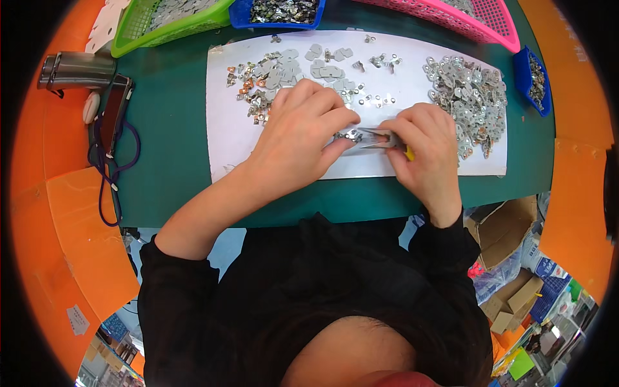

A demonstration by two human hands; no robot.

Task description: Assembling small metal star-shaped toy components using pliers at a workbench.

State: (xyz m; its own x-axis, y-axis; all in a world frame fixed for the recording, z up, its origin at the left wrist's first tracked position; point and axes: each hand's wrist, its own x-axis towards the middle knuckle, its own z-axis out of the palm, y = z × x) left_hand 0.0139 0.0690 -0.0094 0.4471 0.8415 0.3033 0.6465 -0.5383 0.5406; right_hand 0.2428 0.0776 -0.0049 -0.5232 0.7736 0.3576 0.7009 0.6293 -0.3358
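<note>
Over the middle of a white sheet (400,169), my left hand (300,129) pinches a small silvery metal part (350,135) between thumb and fingers. From the right, my right hand (422,142) grips pliers (379,138) with a bit of yellow handle showing; their jaws point left and meet the part. Left of and behind my left hand lie small metal clips (259,103) and flat grey plates (284,69). Right of my right hand spreads a big heap of silvery metal pieces (471,97). A few small clips (377,101) are scattered just beyond the pliers.
Along the back of the green table (167,155) stand a green basket (174,29), a blue bin (277,24) and a pink basket (451,22). Another blue bin (534,80) is at right. At left are a steel flask (80,69) and a phone (117,113) with a dark cord.
</note>
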